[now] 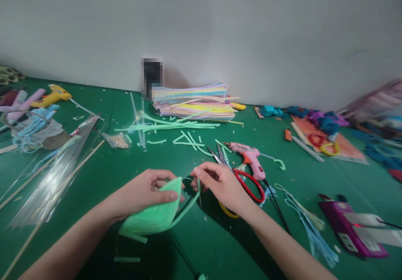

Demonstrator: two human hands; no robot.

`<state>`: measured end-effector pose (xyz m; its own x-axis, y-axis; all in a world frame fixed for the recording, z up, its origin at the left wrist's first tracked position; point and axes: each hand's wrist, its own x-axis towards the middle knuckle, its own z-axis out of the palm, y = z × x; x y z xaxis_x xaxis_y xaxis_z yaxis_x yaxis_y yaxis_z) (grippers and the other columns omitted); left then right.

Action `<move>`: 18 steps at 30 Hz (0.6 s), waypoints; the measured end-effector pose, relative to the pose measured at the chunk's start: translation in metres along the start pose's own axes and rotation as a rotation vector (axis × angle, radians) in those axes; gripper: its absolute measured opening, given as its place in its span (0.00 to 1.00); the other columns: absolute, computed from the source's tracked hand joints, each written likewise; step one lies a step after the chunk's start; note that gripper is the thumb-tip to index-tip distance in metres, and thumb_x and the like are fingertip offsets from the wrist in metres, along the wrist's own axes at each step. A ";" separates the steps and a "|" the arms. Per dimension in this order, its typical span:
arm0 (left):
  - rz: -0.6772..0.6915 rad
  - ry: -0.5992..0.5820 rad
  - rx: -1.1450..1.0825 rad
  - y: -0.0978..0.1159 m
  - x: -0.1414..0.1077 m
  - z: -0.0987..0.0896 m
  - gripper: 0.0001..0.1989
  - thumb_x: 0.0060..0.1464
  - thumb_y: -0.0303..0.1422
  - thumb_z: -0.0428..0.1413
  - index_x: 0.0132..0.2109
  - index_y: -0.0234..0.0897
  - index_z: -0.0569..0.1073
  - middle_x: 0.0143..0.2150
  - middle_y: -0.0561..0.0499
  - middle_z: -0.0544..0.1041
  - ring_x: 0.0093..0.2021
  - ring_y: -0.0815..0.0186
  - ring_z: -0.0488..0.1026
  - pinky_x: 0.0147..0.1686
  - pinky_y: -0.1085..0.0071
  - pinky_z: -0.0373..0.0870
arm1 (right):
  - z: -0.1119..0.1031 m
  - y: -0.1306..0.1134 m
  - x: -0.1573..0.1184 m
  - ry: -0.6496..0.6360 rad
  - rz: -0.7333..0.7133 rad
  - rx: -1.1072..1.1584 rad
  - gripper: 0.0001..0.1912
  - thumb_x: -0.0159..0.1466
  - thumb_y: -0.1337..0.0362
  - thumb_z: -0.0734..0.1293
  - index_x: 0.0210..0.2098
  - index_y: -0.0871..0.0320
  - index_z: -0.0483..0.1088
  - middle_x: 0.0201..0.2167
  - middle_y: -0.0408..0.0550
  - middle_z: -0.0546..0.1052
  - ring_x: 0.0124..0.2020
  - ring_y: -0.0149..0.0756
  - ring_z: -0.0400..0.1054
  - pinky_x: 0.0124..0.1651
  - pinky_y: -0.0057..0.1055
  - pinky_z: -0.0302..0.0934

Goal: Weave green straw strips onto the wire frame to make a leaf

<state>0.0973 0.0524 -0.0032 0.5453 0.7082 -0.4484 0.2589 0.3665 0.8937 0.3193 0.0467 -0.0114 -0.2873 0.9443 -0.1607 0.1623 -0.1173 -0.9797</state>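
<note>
My left hand (pixel 153 192) is closed round a mint-green bundle of flat strips (pixel 150 217), thumb on top and fingers behind it. The strips lie side by side in a fan-like, curved shape. From the bundle's lower edge one loose green strip (pixel 188 206) bends up to my right hand (pixel 216 183), whose thumb and fingers pinch its end. A thin thread or wire (pixel 187 178) shows between the two hands; where it runs is hard to make out. Just beyond my right hand lie scissors (pixel 251 185) with red and yellow handles, partly hidden by the wrist.
A pink glue gun (pixel 248 154) lies right of the scissors, its cord running toward me. Pastel strips (pixel 194 102) are stacked against the wall. At left are a yellow glue gun (pixel 53 95) and clear plastic sleeves (pixel 59 175); at right, a purple power strip (pixel 351 229).
</note>
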 end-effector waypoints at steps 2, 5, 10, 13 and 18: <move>-0.012 0.075 0.034 0.000 0.002 0.000 0.18 0.47 0.43 0.64 0.42 0.37 0.76 0.34 0.48 0.82 0.35 0.58 0.78 0.35 0.69 0.69 | -0.004 0.003 -0.006 0.016 0.009 -0.044 0.14 0.65 0.52 0.65 0.33 0.56 0.74 0.27 0.44 0.79 0.29 0.35 0.73 0.31 0.30 0.64; -0.018 0.137 0.066 -0.003 0.005 -0.001 0.17 0.46 0.44 0.64 0.39 0.37 0.77 0.29 0.50 0.80 0.31 0.60 0.75 0.31 0.71 0.67 | -0.012 0.007 -0.014 0.048 0.020 -0.111 0.15 0.66 0.51 0.64 0.35 0.55 0.74 0.29 0.46 0.79 0.31 0.37 0.74 0.32 0.32 0.66; 0.035 0.183 0.180 -0.008 0.007 -0.002 0.15 0.51 0.46 0.59 0.36 0.38 0.77 0.30 0.53 0.77 0.30 0.64 0.70 0.30 0.74 0.61 | -0.049 0.018 -0.019 0.526 -0.096 -0.431 0.18 0.66 0.48 0.62 0.39 0.55 0.74 0.34 0.49 0.80 0.35 0.42 0.75 0.40 0.37 0.66; 0.015 0.238 0.207 -0.010 0.007 -0.001 0.16 0.54 0.46 0.57 0.42 0.40 0.77 0.33 0.54 0.77 0.33 0.64 0.71 0.32 0.74 0.61 | -0.081 0.028 -0.020 0.910 -0.078 -0.887 0.20 0.65 0.47 0.62 0.36 0.57 0.73 0.31 0.52 0.78 0.34 0.45 0.71 0.41 0.39 0.62; -0.015 0.234 0.145 -0.009 0.008 0.000 0.17 0.50 0.44 0.61 0.43 0.38 0.75 0.34 0.52 0.78 0.35 0.62 0.74 0.34 0.72 0.65 | -0.108 0.050 -0.017 0.907 0.122 -1.109 0.29 0.59 0.41 0.65 0.41 0.64 0.70 0.38 0.61 0.76 0.40 0.52 0.69 0.42 0.41 0.62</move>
<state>0.0993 0.0546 -0.0152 0.3457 0.8299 -0.4379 0.3864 0.2994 0.8724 0.4342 0.0577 -0.0447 0.4028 0.8617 0.3085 0.9007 -0.3132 -0.3011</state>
